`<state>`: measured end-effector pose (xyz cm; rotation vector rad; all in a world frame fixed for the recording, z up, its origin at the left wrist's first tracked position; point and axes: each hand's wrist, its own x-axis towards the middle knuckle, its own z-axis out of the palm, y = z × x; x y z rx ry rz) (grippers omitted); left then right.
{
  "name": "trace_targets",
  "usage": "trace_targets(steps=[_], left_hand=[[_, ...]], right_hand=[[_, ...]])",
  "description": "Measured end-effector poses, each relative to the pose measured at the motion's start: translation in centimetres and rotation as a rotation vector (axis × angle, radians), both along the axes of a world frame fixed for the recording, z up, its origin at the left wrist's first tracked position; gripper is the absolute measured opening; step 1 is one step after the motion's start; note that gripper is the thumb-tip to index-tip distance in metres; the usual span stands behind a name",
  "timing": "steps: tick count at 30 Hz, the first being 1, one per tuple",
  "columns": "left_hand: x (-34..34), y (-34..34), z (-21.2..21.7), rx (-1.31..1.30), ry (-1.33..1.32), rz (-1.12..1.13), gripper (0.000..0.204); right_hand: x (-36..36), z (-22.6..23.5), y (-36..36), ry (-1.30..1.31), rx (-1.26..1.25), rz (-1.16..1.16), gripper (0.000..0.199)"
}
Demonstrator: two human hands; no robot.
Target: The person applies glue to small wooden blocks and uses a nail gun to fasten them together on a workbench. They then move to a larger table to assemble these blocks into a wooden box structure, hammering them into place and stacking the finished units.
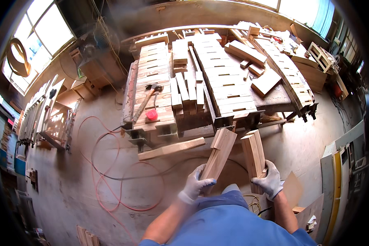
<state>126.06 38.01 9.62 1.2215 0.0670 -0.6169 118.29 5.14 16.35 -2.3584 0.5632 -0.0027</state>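
**Left Hand (pixel 197 184) and Right Hand (pixel 270 181) Each Grip a Stack of Wood at Workshop Bench (pixel 270 101)**

A person in a blue top (pixel 229 223) and pale gloves stands at the near end of the bench, wood in both hands. The left hand is closed around the lower part of a left wood stack (pixel 220 155), its thumb laid across the near face; the stack tilts, its upper end leaning right. The right hand grasps the lower right side of a right wood stack (pixel 253 153), which leans slightly left. The two stacks are apart, held in front of the person, just short of the bench's near edge.

On the bench, slotted wooden blocks form a left row (pixel 153 67), a middle row (pixel 225 78) and a right row (pixel 285 67). A hammer (pixel 143 105) lies on the left row, near a small red container (pixel 151 115). Loose, thicker blocks (pixel 266 83) lie between the middle and right rows. A pale plank (pixel 171 149) lies crosswise below the near left end, and a red hose (pixel 97 192) loops over the concrete floor (pixel 65 197). At left is a rack of long bars (pixel 33 119), below a bright window (pixel 51 26).
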Motion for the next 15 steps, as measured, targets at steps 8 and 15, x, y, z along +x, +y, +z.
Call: trace_targets(steps=[8, 15], left_hand=[[6.8, -2.6, 1.1, 0.120, -0.057, 0.150, 0.084], [12.1, -6.5, 2.2, 0.132, -0.016, 0.426, 0.073]], right_hand=[[16.0, 3.0, -6.8, 0.016, 0.049, 0.102, 0.098], [29.5, 3.5, -15.8, -0.063, 0.024, 0.221, 0.102]])
